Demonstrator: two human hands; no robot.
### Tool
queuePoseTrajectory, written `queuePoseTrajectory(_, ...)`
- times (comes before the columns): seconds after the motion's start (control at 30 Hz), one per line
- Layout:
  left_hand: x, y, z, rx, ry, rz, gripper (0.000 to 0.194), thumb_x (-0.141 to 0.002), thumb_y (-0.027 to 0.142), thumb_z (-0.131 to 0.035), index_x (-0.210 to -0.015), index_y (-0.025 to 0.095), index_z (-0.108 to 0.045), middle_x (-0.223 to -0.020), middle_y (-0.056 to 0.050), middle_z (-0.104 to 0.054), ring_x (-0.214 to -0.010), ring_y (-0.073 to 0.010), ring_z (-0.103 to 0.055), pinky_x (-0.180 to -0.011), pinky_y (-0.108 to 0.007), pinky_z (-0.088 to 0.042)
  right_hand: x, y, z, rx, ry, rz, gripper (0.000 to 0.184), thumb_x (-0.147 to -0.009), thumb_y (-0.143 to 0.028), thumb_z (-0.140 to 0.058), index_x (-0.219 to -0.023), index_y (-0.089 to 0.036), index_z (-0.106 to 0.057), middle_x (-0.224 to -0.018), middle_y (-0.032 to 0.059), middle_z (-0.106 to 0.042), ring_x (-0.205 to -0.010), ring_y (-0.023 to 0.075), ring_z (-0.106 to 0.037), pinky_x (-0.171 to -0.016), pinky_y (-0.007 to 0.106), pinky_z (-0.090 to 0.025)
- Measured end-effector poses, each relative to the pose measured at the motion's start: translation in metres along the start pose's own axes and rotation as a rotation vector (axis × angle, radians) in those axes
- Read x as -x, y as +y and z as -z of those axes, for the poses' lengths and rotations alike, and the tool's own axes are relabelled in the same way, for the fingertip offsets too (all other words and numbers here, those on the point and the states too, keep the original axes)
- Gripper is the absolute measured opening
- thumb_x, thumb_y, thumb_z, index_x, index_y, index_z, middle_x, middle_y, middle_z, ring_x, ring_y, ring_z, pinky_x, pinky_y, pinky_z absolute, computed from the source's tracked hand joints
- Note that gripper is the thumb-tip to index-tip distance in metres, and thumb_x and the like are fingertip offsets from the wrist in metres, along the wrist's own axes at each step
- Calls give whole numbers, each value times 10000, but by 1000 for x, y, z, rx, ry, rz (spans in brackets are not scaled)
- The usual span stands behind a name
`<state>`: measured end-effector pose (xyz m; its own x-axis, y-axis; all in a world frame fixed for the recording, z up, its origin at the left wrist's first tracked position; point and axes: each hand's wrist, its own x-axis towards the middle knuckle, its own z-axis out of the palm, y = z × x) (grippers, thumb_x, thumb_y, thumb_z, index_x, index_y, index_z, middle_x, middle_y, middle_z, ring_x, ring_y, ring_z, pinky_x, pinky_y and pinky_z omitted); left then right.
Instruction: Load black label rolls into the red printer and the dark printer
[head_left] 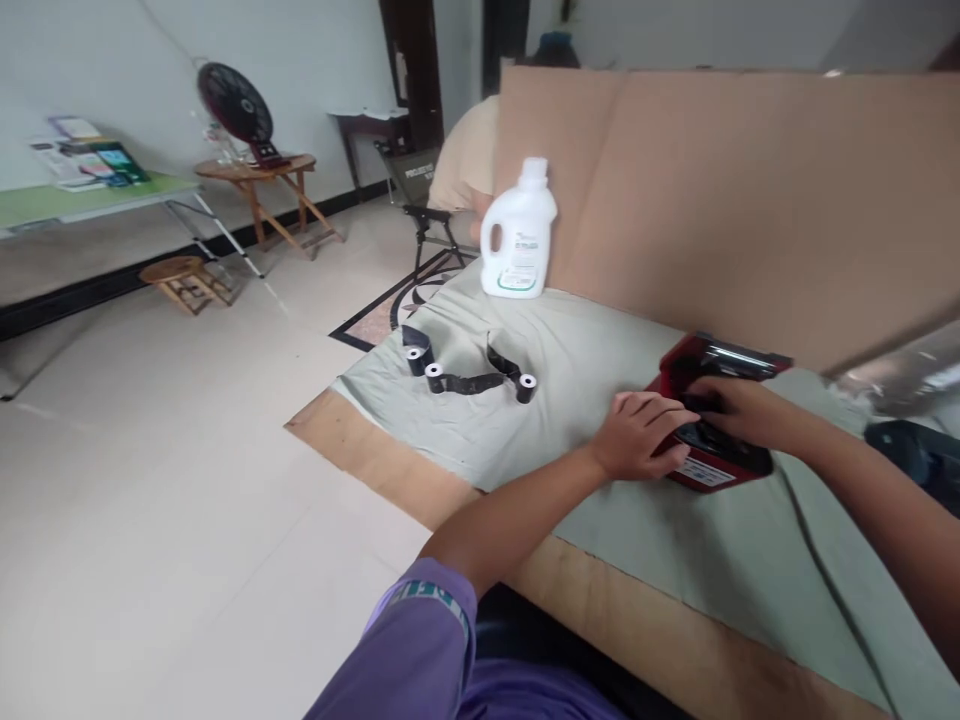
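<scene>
A red and black boxy machine [712,450], which looks like a label printer, sits on the cloth at the right with its lid [739,355] raised. My left hand [641,435] is closed round the machine's near left edge, thumb low on the side and fingers over the top. Inside the opening below the lid, my right hand [731,408] has its fingers curled; their tips and whatever they hold are hidden. To the left lie black ribbon rolls on white cores, one roll [527,388] nearest the machine, with loose ribbon [472,383] trailing between them.
A white jug [517,240] stands at the back before a cardboard panel [697,200]. A dark cord [825,570] runs down the cloth [585,350]. Clear plastic wrapping [892,370] lies far right. Behind the panel sits another person [465,155]. A fan [236,105] stands on a stool.
</scene>
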<state>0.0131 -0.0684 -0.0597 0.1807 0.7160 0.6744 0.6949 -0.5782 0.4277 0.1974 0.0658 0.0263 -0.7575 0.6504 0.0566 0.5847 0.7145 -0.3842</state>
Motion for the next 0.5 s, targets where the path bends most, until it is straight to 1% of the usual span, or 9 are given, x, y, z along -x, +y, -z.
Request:
queuePoseTrajectory(0.1, -3, -3, 6, 41, 49, 117, 415, -948, 369, -500, -1320, 218, -604, -1335, -97, -639, -1292, -274, -497, -1100, -432, -323, 26, 6, 10, -154, 162, -174, 596, -545, -757, -812, -837, -252, -692, -767, 188, -711, -535, 229, -595, -526, 461, -401)
queuePoseTrajectory(0.13, -4, -5, 7, 58, 65, 161, 407, -951, 366, -504, -1314, 211, -601, -1323, -99, -644, -1274, -272, -506, -1087, -429, -337, 33, 2, 15, -216, 215, -238, 697, -482, -816, -816, -906, -275, -703, -797, 184, -712, -525, 222, -594, -510, 460, -380)
queuePoseTrajectory(0.17, -5, -6, 8, 74, 79, 203, 400, -952, 363, -511, -1308, 201, -596, -1310, -100, -649, -1256, -269, -513, -1072, -426, -351, 39, -6, 20, -271, 300, -276, 795, -429, -876, -788, -970, -298, -713, -753, 162, -689, -486, 201, -564, -489, 453, -344)
queuePoseTrajectory(0.23, -7, -9, 9, 97, 95, 270, 390, -956, 355, -523, -1300, 181, -581, -1281, -99, -658, -1231, -259, -523, -1047, -417, -368, 43, -33, 28, -340, 440, -302, 850, -525, -922, -698, -1138, -332, -707, -591, 82, -579, -439, 142, -467, -484, 437, -272)
queuePoseTrajectory(0.27, -7, -10, 9, 104, 96, 293, 384, -959, 350, -527, -1298, 175, -574, -1267, -97, -662, -1226, -254, -525, -1041, -413, -371, 41, -50, 31, -346, 509, -325, 813, -577, -917, -673, -1135, -328, -716, -532, 51, -519, -433, 122, -429, -487, 431, -249)
queuePoseTrajectory(0.3, -8, -11, 8, 109, 94, 307, 376, -964, 346, -528, -1294, 171, -569, -1253, -96, -666, -1225, -250, -526, -1039, -410, -369, 34, -68, 33, -322, 554, -367, 760, -609, -899, -677, -1088, -312, -732, -501, 37, -487, -435, 111, -408, -490, 426, -243)
queuePoseTrajectory(0.37, -7, -13, 8, 116, 84, 314, 349, -977, 339, -518, -1277, 170, -569, -1221, -92, -676, -1218, -243, -534, -1038, -409, -363, 9, -101, 30, -270, 565, -415, 722, -636, -878, -686, -1022, -270, -732, -554, 55, -550, -482, 127, -466, -507, 413, -292)
queuePoseTrajectory(0.43, -7, -14, 7, 123, 77, 297, 316, -987, 338, -507, -1247, 173, -580, -1190, -86, -689, -1190, -238, -553, -1035, -414, -360, -27, -127, 21, -168, 495, -359, 652, -749, -792, -682, -1063, -220, -702, -770, 110, -683, -609, 162, -573, -587, 409, -389)
queuePoseTrajectory(0.5, -6, -15, 8, 134, 68, 271, 281, -993, 333, -496, -1212, 186, -594, -1165, -76, -700, -1159, -233, -575, -1032, -423, -364, -68, -147, 6, 86, 417, -283, 524, -888, -611, -671, -1133, -149, -659, -955, 180, -723, -791, 230, -655, -679, 404, -415)
